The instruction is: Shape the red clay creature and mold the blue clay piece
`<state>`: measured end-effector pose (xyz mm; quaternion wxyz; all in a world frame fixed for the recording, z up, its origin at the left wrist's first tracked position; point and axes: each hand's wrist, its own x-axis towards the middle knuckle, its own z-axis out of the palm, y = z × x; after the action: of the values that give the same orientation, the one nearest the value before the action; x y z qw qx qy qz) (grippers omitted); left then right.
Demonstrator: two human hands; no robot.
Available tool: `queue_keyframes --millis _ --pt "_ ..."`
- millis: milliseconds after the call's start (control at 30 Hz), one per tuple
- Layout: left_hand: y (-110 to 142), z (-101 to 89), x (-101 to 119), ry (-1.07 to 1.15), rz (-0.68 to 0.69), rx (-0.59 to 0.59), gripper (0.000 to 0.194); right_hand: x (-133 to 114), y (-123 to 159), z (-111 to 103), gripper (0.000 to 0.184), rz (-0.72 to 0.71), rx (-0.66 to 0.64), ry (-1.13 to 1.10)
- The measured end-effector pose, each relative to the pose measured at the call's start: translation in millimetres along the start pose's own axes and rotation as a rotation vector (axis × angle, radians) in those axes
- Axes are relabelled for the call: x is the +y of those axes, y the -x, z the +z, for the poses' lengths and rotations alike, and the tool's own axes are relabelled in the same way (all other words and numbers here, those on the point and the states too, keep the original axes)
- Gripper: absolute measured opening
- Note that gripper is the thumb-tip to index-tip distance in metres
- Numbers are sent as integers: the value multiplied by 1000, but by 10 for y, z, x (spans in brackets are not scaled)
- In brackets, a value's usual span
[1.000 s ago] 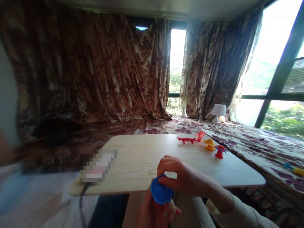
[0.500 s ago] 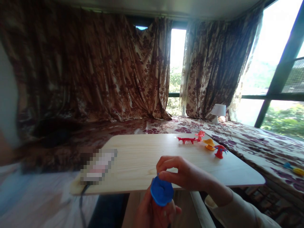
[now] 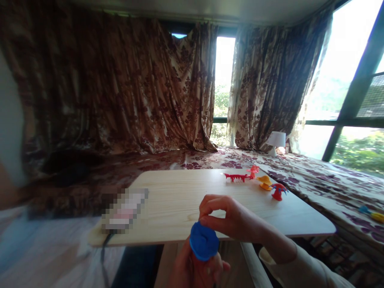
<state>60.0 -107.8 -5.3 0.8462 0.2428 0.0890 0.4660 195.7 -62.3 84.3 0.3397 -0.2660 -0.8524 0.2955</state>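
A flat blue lump of soft clay [image 3: 204, 241] is held in front of the near edge of a pale wooden table [image 3: 180, 200]. My left hand [image 3: 196, 270] grips it from below, fingers wrapped round its lower part. My right hand [image 3: 232, 218] comes in from the right, its fingers curled and pinched together just above the blue lump's top edge, touching it or nearly so.
On the table's far right stand small figures: a red spiky one [image 3: 237, 176], an orange one [image 3: 265, 182] and a red and blue one [image 3: 277, 191]. A blurred-out patch [image 3: 124, 210] lies at the left. A white lamp [image 3: 276, 142] and patterned curtains [image 3: 120, 88] stand behind.
My right hand's fingers have lifted slightly off the blue lump and now pinch just above its top. The lump and my left hand have barely shifted.
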Motion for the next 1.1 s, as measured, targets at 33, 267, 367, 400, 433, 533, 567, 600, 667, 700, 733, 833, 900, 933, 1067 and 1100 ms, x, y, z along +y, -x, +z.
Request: queue_keyframes --millis 33,267,367,400,433,533,567,600,667,700,733,833,900,933,1067,1100 --pt "2 1 1 4 -8 -3 31 -2 0 -5 12 3 -24 -8" --pt "12 1 -4 0 -33 -41 36 21 7 -9 17 -32 -101 -102" --pt "5 -17 -9 -8 -30 -49 35 42 7 8 15 -47 -71 -114" --pt "2 -24 -10 -14 -26 -51 36 47 8 9 16 -48 -68 -116" --pt "0 -30 -11 -22 -20 -54 37 50 11 6 17 -47 -73 -118" --pt "-5 -37 -12 -34 -14 -58 38 53 19 -22 26 -43 -114 -111" --pt "-6 -35 -12 -34 -16 -57 38 54 19 -32 29 -42 -123 -103" --pt "-7 -32 -13 -35 -18 -57 39 55 16 -37 31 -43 -128 -99" --pt "-9 -24 -15 -35 -24 -54 41 61 0 -31 28 -51 -132 -104" --pt "-10 -20 -17 -35 -20 -51 41 63 -12 -19 25 -59 -132 -112" --pt "-11 -17 -19 -35 -17 -48 42 65 -25 -2 22 -71 -124 -117" --pt "-13 -9 -21 -34 -27 -48 42 55 -58 53 14 -108 -71 -83" --pt "-13 -10 -14 -17 -22 -62 39 34 -64 62 15 -113 -50 -54" --pt "-13 -14 -8 1 -8 -70 38 21 -61 52 17 -98 -45 -46" --pt "-22 -47 14 35 49 -66 33 -22 -21 -56 25 9 6 12" --pt "-24 -56 16 23 57 -57 32 -26 -10 -81 24 29 7 29"
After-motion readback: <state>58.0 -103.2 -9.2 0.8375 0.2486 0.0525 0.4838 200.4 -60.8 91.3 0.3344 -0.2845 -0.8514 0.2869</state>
